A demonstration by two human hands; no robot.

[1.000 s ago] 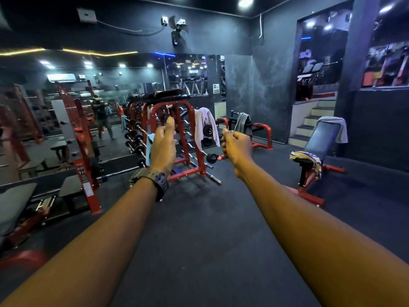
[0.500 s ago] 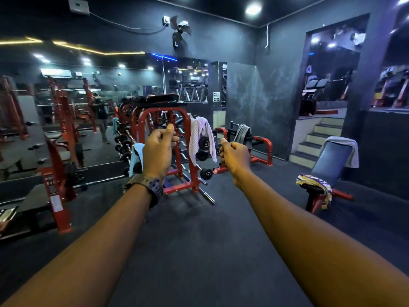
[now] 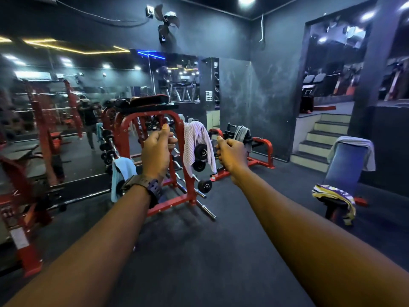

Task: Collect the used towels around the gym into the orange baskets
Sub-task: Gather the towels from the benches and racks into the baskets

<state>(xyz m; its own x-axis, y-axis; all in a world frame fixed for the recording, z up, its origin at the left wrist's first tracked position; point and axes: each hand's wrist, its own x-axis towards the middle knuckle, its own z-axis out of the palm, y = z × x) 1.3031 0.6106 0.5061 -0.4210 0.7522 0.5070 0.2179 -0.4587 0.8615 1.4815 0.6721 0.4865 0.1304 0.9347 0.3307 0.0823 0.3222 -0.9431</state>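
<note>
Both my arms reach forward with the fingers curled and nothing held. My left hand [image 3: 156,152] wears a dark watch and floats in front of a red weight rack [image 3: 188,173]. My right hand [image 3: 232,155] is level with it, a little to the right. A white striped towel [image 3: 197,145] hangs over the rack's right post between my hands. A light blue towel [image 3: 120,176] hangs low on the rack's left side. A grey towel [image 3: 242,134] drapes a red frame behind. On the bench at right lie a yellow-purple towel [image 3: 334,196] and a pale towel [image 3: 354,142]. No orange basket shows.
A wall mirror [image 3: 66,107] fills the left, with red benches and machines [image 3: 24,218] before it. Barbell ends and dumbbells [image 3: 204,186] stick out of the rack near the floor. Stairs [image 3: 321,140] rise at the back right. Dark rubber floor [image 3: 210,251] lies ahead.
The view has come closer to the weight rack and swung slightly left. Both hands stay raised with curled fingers.
</note>
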